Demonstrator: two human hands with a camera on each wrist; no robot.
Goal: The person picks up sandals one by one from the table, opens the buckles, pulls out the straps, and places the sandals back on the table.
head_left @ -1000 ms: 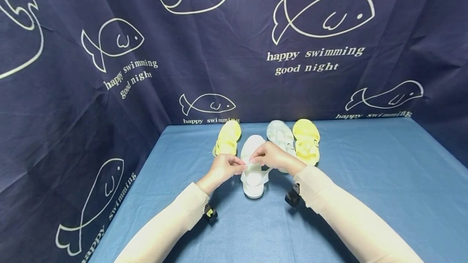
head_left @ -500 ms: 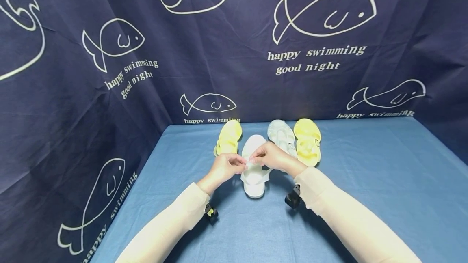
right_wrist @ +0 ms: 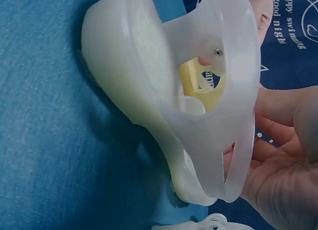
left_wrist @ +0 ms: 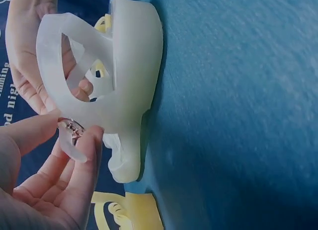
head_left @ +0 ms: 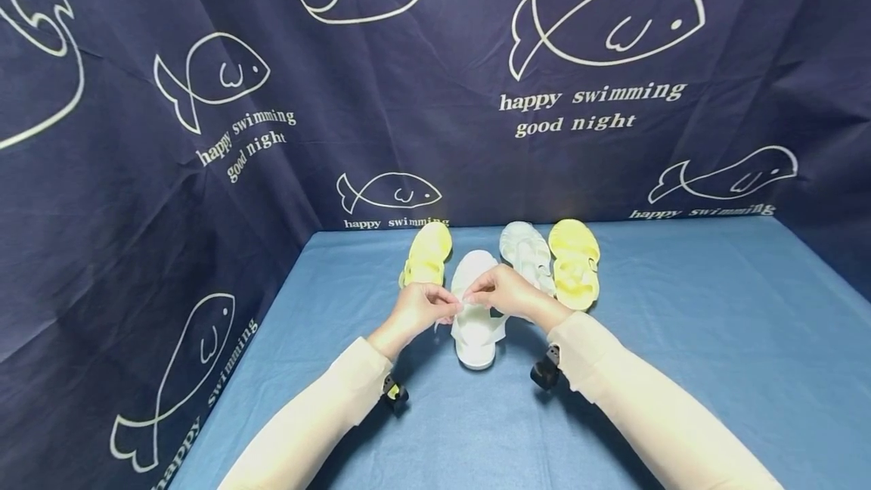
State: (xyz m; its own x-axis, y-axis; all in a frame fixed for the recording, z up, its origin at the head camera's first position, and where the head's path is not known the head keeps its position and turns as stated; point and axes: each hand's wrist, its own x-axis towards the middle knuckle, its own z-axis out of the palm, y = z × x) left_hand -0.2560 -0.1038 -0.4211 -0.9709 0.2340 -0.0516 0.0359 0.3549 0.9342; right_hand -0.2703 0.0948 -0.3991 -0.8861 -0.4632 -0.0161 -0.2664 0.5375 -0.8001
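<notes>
A white translucent sandal stands sole down on the blue cloth, its heel toward me. My left hand is at the left of its straps. In the left wrist view, that hand's thumb and finger pinch a small metal buckle with a short curved strap end. From the right, my right hand reaches over the sandal. In the right wrist view, its thumb and fingers hold the upper strap, with several fingers partly hidden behind it. A metal rivet shows on the strap's inner side.
Behind the left hand lies a yellow sandal. A pale grey sandal and another yellow sandal lie side by side at the right, close to the right forearm. A dark blue fish-print curtain rises at the table's back edge.
The left fingers have shifted slightly at the buckle, with the lower fingers a little more visible. The right hand keeps its place, and the head view has drifted slightly.
</notes>
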